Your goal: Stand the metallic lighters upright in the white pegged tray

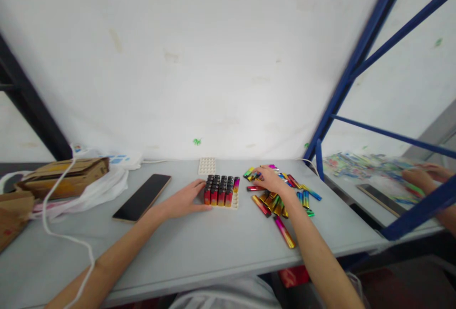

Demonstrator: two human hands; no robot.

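- The black-topped tubes [218, 195] stand upright in close rows in a white tray [235, 202] on the bench [185, 247]; a purple-and-yellow tube [236, 184] stands in the column at their right.
- The left hand [188, 199] is at the tray's left side, its forearm slanting in from the lower left. Thumb and fingers are spread apart, the thumb at the tray's front corner and the fingers beside the rows.
- To the tray's right lies a loose pile of shiny coloured tubes [272, 201].
- The right hand [268, 179] is over the far part of this pile, palm down, its forearm reaching up from the lower right. Its fingers are bent; whether they grip a tube cannot be told.
- Farther out, a second white tray [207, 166] lies behind the rows, and a phone [142, 197] lies left of the left hand.
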